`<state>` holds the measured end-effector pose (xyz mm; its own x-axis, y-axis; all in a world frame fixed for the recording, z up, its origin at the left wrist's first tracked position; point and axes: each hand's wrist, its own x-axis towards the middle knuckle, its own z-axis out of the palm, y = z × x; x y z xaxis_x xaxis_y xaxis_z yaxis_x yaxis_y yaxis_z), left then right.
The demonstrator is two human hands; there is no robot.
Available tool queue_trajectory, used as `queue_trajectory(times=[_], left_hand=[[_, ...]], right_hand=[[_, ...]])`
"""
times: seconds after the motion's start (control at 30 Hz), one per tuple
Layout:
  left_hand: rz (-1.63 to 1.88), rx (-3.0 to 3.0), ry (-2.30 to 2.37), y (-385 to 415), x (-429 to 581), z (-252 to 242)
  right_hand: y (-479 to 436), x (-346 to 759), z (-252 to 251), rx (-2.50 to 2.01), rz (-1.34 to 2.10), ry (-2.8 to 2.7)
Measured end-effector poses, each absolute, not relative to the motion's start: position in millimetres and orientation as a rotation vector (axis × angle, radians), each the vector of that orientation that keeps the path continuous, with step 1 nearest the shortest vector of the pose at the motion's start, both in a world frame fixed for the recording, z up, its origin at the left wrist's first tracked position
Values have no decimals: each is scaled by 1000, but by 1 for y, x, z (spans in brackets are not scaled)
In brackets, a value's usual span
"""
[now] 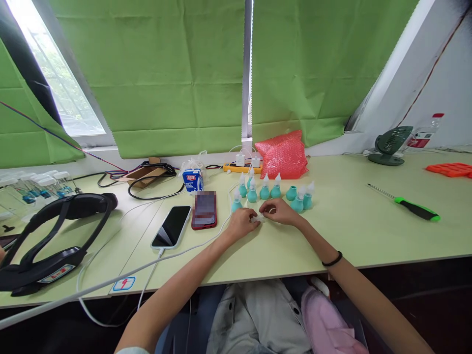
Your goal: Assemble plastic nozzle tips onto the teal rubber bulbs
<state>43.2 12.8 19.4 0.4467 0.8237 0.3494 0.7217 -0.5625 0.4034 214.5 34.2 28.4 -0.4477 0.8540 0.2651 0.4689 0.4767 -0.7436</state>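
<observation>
Lying between the fingertips of both hands, a small translucent part (259, 218) was located near the front of the group of teal bulbs (264, 192). The part was pinched by the closed fingertips of the left hand (242, 223). At its other side, the thumb and index finger of the right hand (280, 212) were bent toward each other; whether the part was also gripped by them could not be told, as it was largely covered by the fingers. Contact between the part and the pale green table (339, 231) could not be confirmed. A dark band (332, 259) was worn on the right wrist.

The bulbs were set upright beyond the hands, most of them fitted with clear pointed tips. On one bulb (291, 193), toward the right of the group, an open neck was exposed.

To the left of the hands, a red-edged phone (204, 211) and a pale-edged phone (171, 227) were laid flat, the latter connected to a white cable (161, 253). A blue carton (192, 180) was placed behind them. Red bubble wrap (283, 156) was positioned behind the bulbs, and a screwdriver (416, 208) was laid well apart to the right.
</observation>
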Motion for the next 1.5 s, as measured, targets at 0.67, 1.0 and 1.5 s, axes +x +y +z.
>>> queue_trajectory(times=[0.67, 1.0, 1.5], left_hand=[[737, 2561, 1285, 12, 44, 22], [737, 2552, 1289, 12, 44, 21], [738, 2537, 1296, 11, 45, 20]], right_hand=[[44, 215, 19, -1106, 1116, -1831], [43, 215, 21, -1099, 1113, -1856], [43, 216, 21, -1139, 1135, -1841]])
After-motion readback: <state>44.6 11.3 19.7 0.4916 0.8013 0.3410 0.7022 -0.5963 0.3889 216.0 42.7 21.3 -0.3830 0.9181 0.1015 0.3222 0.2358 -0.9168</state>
